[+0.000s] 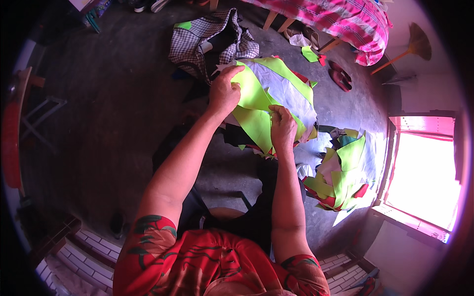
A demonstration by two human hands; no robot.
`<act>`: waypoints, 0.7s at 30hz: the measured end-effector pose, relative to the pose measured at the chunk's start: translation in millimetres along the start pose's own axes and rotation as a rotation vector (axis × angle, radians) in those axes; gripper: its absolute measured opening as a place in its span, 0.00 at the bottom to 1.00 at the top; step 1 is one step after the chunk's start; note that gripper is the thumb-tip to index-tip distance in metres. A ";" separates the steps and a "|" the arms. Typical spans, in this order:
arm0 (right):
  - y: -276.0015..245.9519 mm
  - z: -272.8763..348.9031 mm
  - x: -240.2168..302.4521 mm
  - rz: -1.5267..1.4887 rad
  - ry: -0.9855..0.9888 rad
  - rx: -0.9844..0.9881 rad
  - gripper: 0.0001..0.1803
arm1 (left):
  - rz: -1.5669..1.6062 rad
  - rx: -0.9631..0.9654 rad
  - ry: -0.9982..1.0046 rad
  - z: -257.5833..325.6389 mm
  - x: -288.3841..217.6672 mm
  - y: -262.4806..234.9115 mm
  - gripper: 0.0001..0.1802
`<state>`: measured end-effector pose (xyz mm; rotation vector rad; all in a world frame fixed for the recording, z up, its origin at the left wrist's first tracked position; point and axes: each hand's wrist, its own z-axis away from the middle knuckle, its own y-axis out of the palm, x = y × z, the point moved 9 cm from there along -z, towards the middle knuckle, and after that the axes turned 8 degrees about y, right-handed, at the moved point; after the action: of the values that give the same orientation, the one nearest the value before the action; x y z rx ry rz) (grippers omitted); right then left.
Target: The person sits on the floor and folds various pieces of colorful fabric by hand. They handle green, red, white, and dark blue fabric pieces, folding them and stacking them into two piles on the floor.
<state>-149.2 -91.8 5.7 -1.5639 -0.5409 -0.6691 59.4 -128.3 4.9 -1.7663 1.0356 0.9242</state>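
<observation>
A neon yellow-green fabric piece (252, 91) is stretched between my two hands, over a heap of cloth scraps in front of me. My left hand (226, 92) is closed on its upper left part, thumb and fingers pinching the cloth. Lower and to the right, my right hand (284, 124) pinches the cloth with bent fingers. A pale lilac-white cloth (289, 84) lies among the neon pieces of the heap, with bits of red and dark fabric showing at its edges. What holds up the heap from below is hidden.
Right of me stands another heap of neon, red and white scraps (340, 172), near a bright opening (419, 172). A black-and-white checked cloth bag (197, 49) lies beyond my left hand. Farther off are a pink plaid bed cover (340, 19), dark red shoes (339, 76) and a broom (417, 44).
</observation>
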 end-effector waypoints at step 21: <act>-7.2 0.2 -6.1 0.273 0.085 0.012 0.12 | -0.305 0.183 0.018 9.8 -3.7 14.3 0.24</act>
<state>-158.6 -90.6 6.7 -1.5547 -0.2605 -0.5197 43.4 -122.3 0.3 -1.7202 0.8053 0.6054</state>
